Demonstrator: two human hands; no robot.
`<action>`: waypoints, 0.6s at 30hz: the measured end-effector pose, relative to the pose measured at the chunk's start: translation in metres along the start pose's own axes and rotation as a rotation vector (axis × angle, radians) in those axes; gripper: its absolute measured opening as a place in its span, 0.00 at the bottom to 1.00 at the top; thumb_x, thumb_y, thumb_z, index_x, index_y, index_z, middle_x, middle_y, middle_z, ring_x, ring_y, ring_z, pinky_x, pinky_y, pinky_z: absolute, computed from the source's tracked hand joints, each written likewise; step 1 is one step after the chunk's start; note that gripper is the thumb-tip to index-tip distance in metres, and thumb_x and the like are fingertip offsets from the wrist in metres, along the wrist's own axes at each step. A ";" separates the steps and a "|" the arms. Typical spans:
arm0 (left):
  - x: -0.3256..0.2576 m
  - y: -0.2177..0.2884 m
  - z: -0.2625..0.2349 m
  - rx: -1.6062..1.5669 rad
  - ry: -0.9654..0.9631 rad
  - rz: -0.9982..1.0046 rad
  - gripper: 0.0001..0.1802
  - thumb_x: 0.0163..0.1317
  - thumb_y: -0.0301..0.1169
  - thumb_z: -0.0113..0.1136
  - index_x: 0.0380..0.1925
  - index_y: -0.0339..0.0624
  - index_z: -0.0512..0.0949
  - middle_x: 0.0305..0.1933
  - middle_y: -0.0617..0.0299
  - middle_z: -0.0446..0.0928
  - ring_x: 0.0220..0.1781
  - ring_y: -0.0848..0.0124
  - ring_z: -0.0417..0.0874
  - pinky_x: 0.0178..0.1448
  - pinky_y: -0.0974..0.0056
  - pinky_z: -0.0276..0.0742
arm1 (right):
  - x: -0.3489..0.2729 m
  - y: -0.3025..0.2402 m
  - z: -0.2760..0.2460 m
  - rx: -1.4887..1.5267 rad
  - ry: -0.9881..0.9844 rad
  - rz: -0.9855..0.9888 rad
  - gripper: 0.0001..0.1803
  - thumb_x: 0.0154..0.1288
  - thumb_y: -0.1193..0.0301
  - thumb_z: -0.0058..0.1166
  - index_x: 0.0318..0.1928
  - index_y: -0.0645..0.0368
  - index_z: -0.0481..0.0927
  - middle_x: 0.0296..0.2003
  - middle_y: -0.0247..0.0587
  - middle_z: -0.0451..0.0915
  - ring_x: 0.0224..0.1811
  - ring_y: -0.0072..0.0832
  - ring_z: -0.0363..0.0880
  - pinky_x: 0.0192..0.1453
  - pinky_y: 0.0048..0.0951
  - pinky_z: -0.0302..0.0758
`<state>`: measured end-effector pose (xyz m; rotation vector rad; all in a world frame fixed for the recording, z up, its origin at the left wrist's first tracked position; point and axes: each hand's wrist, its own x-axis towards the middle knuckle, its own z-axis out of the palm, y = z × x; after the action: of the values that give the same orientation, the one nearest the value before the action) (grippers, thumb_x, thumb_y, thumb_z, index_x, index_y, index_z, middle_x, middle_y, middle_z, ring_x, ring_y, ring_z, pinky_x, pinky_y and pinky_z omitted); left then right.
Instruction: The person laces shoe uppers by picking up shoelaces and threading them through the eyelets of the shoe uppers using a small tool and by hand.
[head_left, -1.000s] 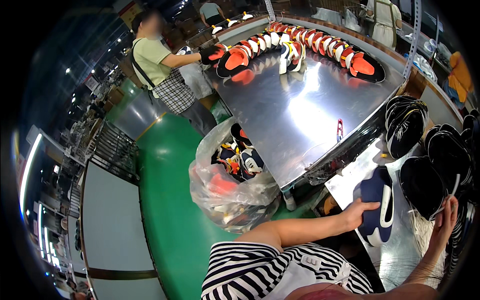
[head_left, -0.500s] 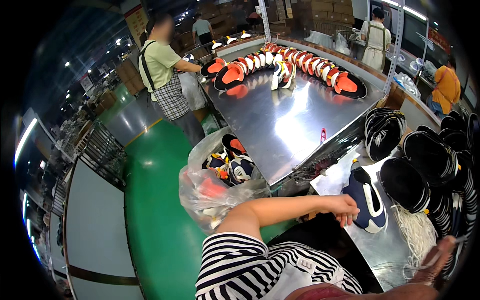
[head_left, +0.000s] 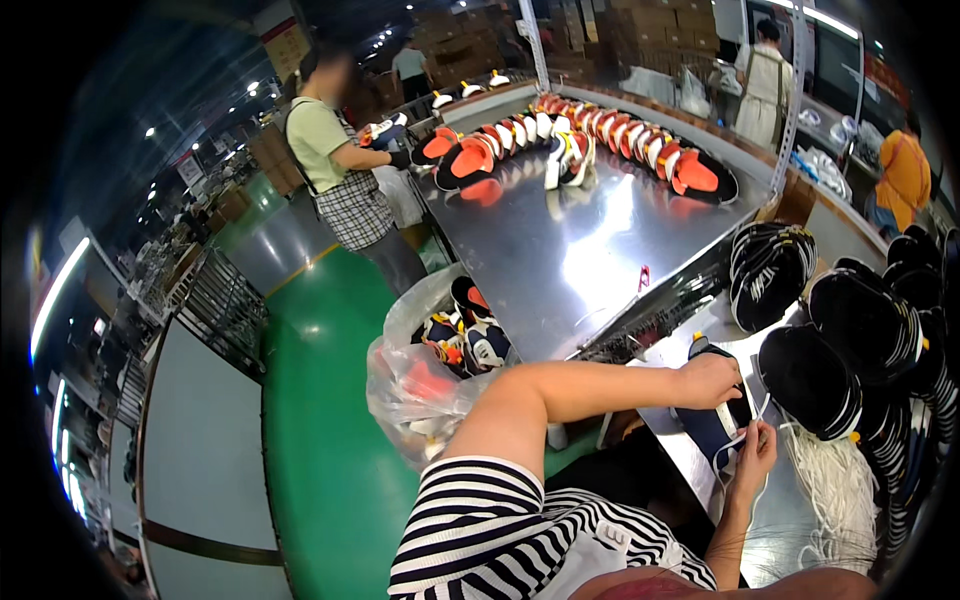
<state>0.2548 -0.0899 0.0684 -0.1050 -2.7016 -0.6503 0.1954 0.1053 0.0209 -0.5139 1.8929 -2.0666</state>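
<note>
A navy shoe upper [head_left: 703,428] with a white eyelet strip lies on the metal bench in front of me. My left hand [head_left: 708,381] rests over its upper part, fingers bent and closed at the eyelet strip; what the fingertips grip is partly hidden. Just below, my right hand [head_left: 755,452] pinches a white shoelace [head_left: 762,408] beside the upper, with a length of it looping down past the fingers. A thick bundle of white shoelaces [head_left: 832,490] lies to the right of that hand.
Stacked black shoe uppers [head_left: 808,375] crowd the bench's right side. Ahead stands a metal table [head_left: 530,270] bearing a curved row of shoes [head_left: 620,125] and a red tool [head_left: 643,278]. An open plastic bag [head_left: 395,385] of shoes stands left. A co-worker [head_left: 340,170] handles a shoe beyond.
My right hand has come in from the lower right to the shoe upper, bringing a shoelace. My left hand has shifted up onto the eyelet strip. The co-worker has lifted a shoe.
</note>
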 end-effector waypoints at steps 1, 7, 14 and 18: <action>0.000 -0.002 0.002 0.026 -0.054 -0.007 0.17 0.61 0.41 0.59 0.36 0.36 0.81 0.35 0.47 0.79 0.40 0.47 0.80 0.43 0.51 0.75 | 0.000 -0.003 -0.001 0.027 0.010 -0.001 0.05 0.71 0.69 0.53 0.37 0.56 0.76 0.25 0.28 0.77 0.15 0.08 0.56 0.18 0.15 0.50; 0.015 -0.015 0.034 -0.548 -0.610 -0.527 0.38 0.64 0.64 0.48 0.49 0.37 0.80 0.40 0.46 0.83 0.44 0.53 0.83 0.50 0.57 0.74 | -0.007 -0.009 -0.001 0.042 -0.042 0.117 0.06 0.71 0.69 0.52 0.37 0.56 0.75 0.26 0.27 0.77 0.18 0.07 0.57 0.20 0.14 0.50; 0.019 0.001 0.072 -1.548 -0.547 -0.897 0.17 0.70 0.45 0.52 0.37 0.43 0.80 0.40 0.64 0.82 0.33 0.75 0.78 0.42 0.66 0.74 | -0.005 0.011 -0.003 0.092 0.100 0.114 0.08 0.68 0.67 0.55 0.41 0.58 0.76 0.30 0.25 0.73 0.26 0.11 0.65 0.28 0.14 0.57; -0.005 0.019 0.007 -1.291 -0.336 -0.847 0.21 0.70 0.47 0.51 0.45 0.40 0.80 0.42 0.62 0.80 0.43 0.76 0.80 0.49 0.71 0.75 | 0.004 -0.040 0.018 0.190 -0.019 0.133 0.11 0.68 0.69 0.55 0.47 0.59 0.78 0.34 0.29 0.79 0.34 0.14 0.73 0.37 0.16 0.66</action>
<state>0.2596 -0.0699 0.0689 0.6808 -1.9878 -2.6690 0.2011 0.0917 0.0627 -0.3514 1.6507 -2.1170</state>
